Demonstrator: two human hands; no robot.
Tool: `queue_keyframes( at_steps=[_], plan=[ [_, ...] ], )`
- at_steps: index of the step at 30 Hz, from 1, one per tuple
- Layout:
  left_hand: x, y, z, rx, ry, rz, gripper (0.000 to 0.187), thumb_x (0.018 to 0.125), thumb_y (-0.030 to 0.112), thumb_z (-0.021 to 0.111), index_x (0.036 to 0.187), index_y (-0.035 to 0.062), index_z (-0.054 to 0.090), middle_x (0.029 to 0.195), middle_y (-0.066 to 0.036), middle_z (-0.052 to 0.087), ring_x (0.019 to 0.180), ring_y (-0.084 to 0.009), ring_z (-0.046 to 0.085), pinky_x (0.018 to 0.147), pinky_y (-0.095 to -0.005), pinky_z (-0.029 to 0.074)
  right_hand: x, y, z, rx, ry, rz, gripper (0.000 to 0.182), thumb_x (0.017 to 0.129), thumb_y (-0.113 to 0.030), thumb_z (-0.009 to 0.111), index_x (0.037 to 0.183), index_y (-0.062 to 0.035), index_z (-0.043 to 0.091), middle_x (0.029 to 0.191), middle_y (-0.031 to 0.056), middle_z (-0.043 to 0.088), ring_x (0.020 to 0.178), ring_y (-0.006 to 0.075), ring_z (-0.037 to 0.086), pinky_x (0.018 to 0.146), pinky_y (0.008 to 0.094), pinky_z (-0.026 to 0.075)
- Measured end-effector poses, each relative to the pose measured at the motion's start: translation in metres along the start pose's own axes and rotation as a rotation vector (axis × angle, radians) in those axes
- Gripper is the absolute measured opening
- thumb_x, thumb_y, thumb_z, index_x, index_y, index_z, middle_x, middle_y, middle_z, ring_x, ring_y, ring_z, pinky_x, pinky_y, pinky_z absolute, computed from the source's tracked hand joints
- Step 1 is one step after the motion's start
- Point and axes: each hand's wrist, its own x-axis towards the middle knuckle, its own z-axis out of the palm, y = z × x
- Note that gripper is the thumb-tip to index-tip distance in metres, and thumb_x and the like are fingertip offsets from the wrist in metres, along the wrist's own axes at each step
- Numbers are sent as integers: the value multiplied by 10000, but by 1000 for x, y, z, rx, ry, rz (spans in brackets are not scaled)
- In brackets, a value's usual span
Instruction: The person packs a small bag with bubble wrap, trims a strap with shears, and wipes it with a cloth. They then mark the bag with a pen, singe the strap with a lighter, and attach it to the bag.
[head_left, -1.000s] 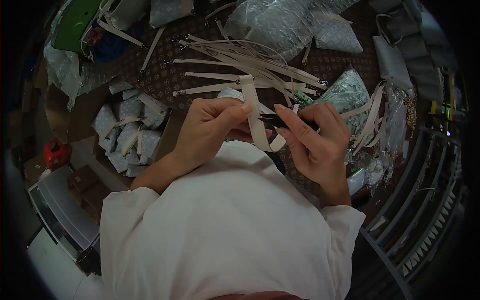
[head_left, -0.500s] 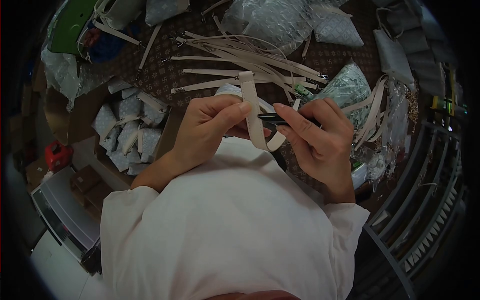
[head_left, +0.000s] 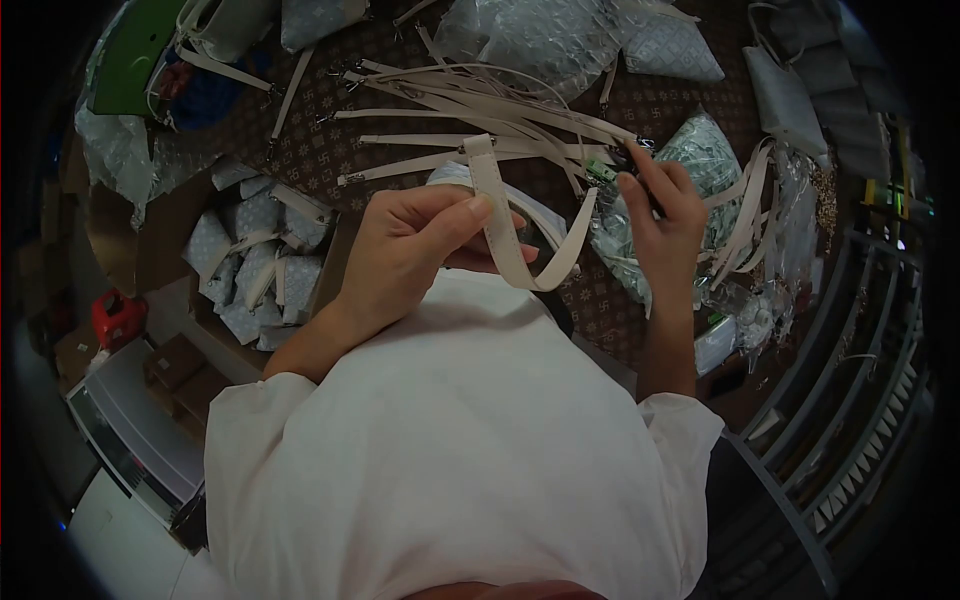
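Observation:
A cream strap (head_left: 513, 268) hangs in a curved loop from my left hand (head_left: 405, 245), whose thumb and fingers pinch it near its upper end. Over to the right, my right hand (head_left: 668, 215) is closed around a slim black tool (head_left: 657, 207), mostly hidden by the fingers. That hand is beside a small green item (head_left: 600, 171) and in front of a clear bag of green-white packets (head_left: 706, 150). Beyond both hands, several cream straps (head_left: 500, 110) with metal clasps lie spread on the brown patterned cloth (head_left: 320, 130).
At the left, a cardboard box (head_left: 232, 343) holds several patterned pouches (head_left: 256, 215). Clear plastic wrap (head_left: 540, 40) lies at the far side. More cream straps (head_left: 745, 215) hang at the right, near a grey metal rack (head_left: 845, 400). A red container (head_left: 118, 318) stands at the far left.
My right hand has moved away from the held strap, up and to the right, with the black tool. The strap's loop has opened wider, while my left hand keeps its pinch.

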Motion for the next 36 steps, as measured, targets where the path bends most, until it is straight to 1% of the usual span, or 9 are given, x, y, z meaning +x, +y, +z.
queue_keyframes(
  at_steps=[4, 7, 11, 15, 19, 22, 27, 31, 36],
  plan=[
    [0, -2, 1, 16, 13, -7, 240, 893, 135, 511, 921, -87, 597, 859, -172, 636, 823, -235, 649, 736, -322, 552, -12, 94, 19, -345, -40, 164, 212, 802, -151, 630, 999, -75, 655, 761, 90, 555, 647, 208, 534, 571, 312, 425],
    [1, -3, 4, 62, 38, 35, 196, 871, 102, 543, 915, -81, 599, 851, -163, 636, 831, -237, 647, 735, -315, 552, -15, 90, 28, -770, 150, -224, 220, 824, -194, 610, 998, -64, 645, 842, 116, 582, 760, 241, 563, 643, 329, 444],
    [6, -5, 2, 10, 73, 36, 151, 835, 73, 587, 901, -63, 604, 850, -148, 635, 797, -216, 648, 720, -298, 554, -22, -11, 37, 692, -332, -30, 186, 832, -153, 602, 945, -8, 624, 869, 126, 602, 815, 209, 584, 630, 294, 446],
    [14, -9, -23, -126, 259, 166, 145, 814, 47, 599, 932, -38, 598, 862, -121, 632, 787, -201, 640, 690, -293, 558, -25, -28, 33, 515, -408, -89, 121, 857, -92, 571, 868, 26, 597, 607, 19, 548, 496, 69, 503, 453, 191, 389],
    [25, -5, -69, -430, 156, 226, 158, 820, 48, 589, 960, -25, 586, 862, -99, 630, 828, -196, 630, 717, -309, 553, -4, -33, 5, 481, -510, 34, 87, 840, -58, 578, 856, 25, 595, 597, 23, 548, 500, 74, 508, 448, 192, 381],
    [33, 10, -64, -74, 577, 693, 144, 837, 81, 576, 948, -10, 580, 865, -91, 631, 842, -166, 620, 746, -285, 520, 5, -39, -2, 404, -488, -187, 93, 818, -72, 608, 831, 20, 598, 590, 30, 551, 482, 78, 502, 441, 201, 378],
    [23, 16, -37, 783, -702, 120, 156, 862, 147, 556, 880, -8, 570, 693, -44, 586, 716, -107, 582, 657, -226, 450, 29, -45, -8, 414, -624, -274, 164, 769, -132, 668, 850, 4, 625, 625, 23, 562, 503, 78, 486, 454, 229, 364],
    [13, 11, -65, 399, -731, -161, 244, 900, 219, 512, 819, -7, 555, 606, -26, 538, 547, -82, 525, 533, -236, 448, 53, -6, -41, 506, -660, -353, 232, 752, -140, 685, 934, -4, 641, 698, 6, 555, 544, 80, 469, 485, 241, 346],
    [0, 36, -89, -571, -676, 147, 290, 926, 283, 453, 869, 2, 501, 551, -4, 436, 387, -95, 403, 377, -244, 389, 49, 40, -55, 332, -355, -296, 282, 747, -122, 701, 1022, -84, 652, 718, -3, 515, 580, 63, 477, 497, 205, 375]
  ],
)
